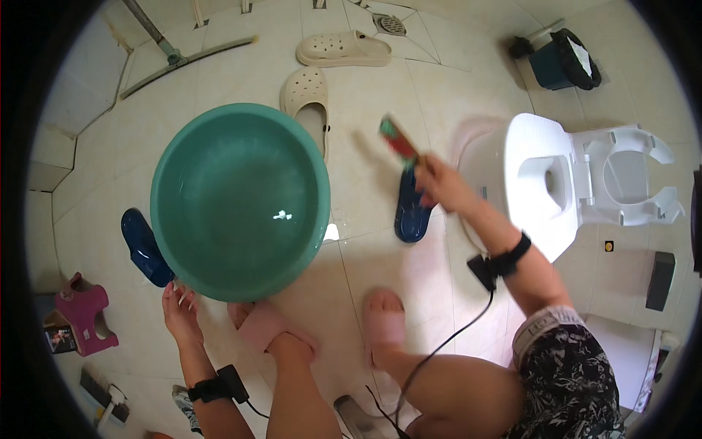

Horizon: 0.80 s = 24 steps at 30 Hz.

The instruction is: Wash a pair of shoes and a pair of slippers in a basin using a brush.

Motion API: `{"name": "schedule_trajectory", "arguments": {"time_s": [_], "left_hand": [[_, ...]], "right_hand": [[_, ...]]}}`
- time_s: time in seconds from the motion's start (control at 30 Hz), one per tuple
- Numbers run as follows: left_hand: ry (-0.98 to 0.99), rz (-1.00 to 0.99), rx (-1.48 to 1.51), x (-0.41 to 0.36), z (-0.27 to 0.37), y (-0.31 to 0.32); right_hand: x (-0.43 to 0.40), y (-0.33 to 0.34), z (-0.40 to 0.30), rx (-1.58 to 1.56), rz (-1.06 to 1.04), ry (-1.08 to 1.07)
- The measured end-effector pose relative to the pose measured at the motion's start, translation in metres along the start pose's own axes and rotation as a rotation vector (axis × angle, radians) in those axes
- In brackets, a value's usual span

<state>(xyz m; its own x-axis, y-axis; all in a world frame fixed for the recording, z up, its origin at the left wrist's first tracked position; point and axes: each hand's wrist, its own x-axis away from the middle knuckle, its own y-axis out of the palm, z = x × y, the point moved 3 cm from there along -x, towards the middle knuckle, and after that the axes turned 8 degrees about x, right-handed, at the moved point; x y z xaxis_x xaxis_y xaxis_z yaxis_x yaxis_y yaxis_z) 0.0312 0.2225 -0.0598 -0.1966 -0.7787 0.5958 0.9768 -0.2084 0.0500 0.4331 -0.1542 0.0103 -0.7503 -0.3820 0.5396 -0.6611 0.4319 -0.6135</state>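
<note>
A scrub brush [397, 139] with a red and green head, blurred by motion, is gripped in my right hand [439, 184]. Beneath that hand a dark blue slide sandal [412, 219] lies on the tiled floor. My left hand [182, 307] is held with fingers apart and nothing in it, at the lower left rim of a large green plastic basin [322, 192] that holds water. Another dark blue sandal [140, 247] lies left of the basin, its lower end close to my left fingertips.
Beige clogs [343, 48] lie behind the basin, near a floor drain [392, 24]. A squeegee [186, 63] is at the upper left. The white toilet [521, 181] stands right, a pink stool [82, 307] left. Water spots [332, 232] wet the floor beside the basin.
</note>
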Motion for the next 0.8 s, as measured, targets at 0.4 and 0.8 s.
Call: {"name": "schedule_trajectory", "arguments": {"time_s": [0.4,0.8], "left_hand": [[-0.024,-0.309,-0.376,0.028,-0.015,0.006],[-0.035,-0.295,-0.348,0.020,-0.021,0.024]], "right_hand": [[-0.235,-0.038,-0.111,0.908,0.496,0.079],[-0.138,-0.036,-0.107,0.819,0.037,-0.452]]}}
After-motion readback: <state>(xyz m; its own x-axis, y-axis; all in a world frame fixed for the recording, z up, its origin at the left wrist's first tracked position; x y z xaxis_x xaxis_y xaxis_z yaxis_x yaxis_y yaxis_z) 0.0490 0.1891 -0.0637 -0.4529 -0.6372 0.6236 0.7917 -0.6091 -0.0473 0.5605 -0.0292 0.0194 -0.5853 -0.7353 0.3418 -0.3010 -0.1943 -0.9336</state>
